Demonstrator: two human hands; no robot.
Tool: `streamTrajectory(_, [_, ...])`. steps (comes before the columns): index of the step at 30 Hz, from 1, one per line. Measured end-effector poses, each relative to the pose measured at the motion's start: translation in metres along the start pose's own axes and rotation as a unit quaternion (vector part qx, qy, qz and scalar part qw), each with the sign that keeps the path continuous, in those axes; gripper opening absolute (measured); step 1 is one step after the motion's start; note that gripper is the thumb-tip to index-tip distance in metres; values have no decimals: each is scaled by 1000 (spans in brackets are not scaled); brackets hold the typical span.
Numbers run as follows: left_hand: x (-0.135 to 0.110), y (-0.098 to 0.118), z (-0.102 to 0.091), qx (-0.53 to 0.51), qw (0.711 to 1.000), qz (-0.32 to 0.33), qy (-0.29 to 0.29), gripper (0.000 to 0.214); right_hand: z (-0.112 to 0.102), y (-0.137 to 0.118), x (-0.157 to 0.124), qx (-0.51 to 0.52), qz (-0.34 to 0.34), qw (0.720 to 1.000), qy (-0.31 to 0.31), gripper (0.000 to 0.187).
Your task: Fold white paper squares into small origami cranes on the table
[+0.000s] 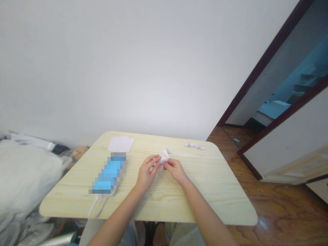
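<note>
A small white piece of folded paper is held above the middle of the table, with pointed flaps sticking up and to the right. My left hand pinches its left side between thumb and fingers. From the right, my right hand grips its lower edge, thumb and fingertips pressed together. The fingers cover part of the paper, so its full shape cannot be made out.
White paper sheets lie at the table's back left. In front of them is a pixelated phone with a white cable running over the front edge. Small folded white paper pieces rest at the back right. A wall stands behind the wooden table.
</note>
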State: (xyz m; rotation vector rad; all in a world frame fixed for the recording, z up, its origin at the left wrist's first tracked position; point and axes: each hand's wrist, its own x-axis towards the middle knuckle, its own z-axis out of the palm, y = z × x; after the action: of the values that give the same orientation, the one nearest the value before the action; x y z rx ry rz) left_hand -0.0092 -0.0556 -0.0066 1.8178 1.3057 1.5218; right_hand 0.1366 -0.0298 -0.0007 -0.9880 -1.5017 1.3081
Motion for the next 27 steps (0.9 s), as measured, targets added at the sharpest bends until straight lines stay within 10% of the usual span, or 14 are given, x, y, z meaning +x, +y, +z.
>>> streamTrajectory(12, [4,8,-8,60,998,-3,-22,14,-3,-1,-6,-45,-25,999,-1,33])
streamTrajectory(18, [4,13,-14,147,987,32,-56,15,-11,-23,-13,-197,-192,952,132,25])
streamTrajectory(27, [4,22,-16,160,980,50,-103,16,-14,-25,-13,-205,-239,947,68,7])
